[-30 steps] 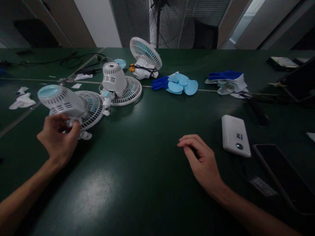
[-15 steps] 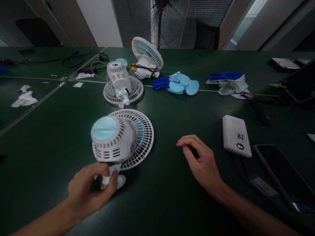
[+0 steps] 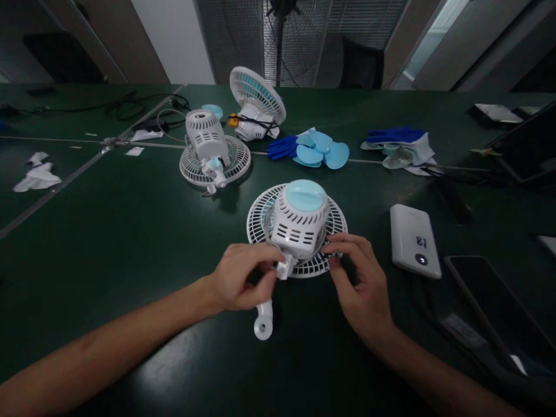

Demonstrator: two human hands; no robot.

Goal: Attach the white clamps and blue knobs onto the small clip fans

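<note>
A small white fan (image 3: 299, 223) lies grille-down on the table in front of me, its motor housing with the pale blue cap on top. My left hand (image 3: 249, 275) is closed on the white bracket at the housing's near side. Below that hand a white curved stem (image 3: 263, 321) with a round end sticks out towards me. At the fan's right side is my right hand (image 3: 358, 275), thumb and fingers apart around the grille's edge; whether the fingertips touch it I cannot tell.
Farther back stand a second fan (image 3: 206, 136), grille-down, and a third fan (image 3: 256, 107), tilted. Light blue fan blades (image 3: 321, 149) and blue-and-white gloves (image 3: 402, 145) lie behind. On the right are a white power bank (image 3: 414, 240) and a phone (image 3: 499, 307). Paper scraps (image 3: 38, 176) lie left.
The fan has moved right and turned, with my left hand on its bracket. My right hand has moved slightly and its fingers have opened beside the grille.
</note>
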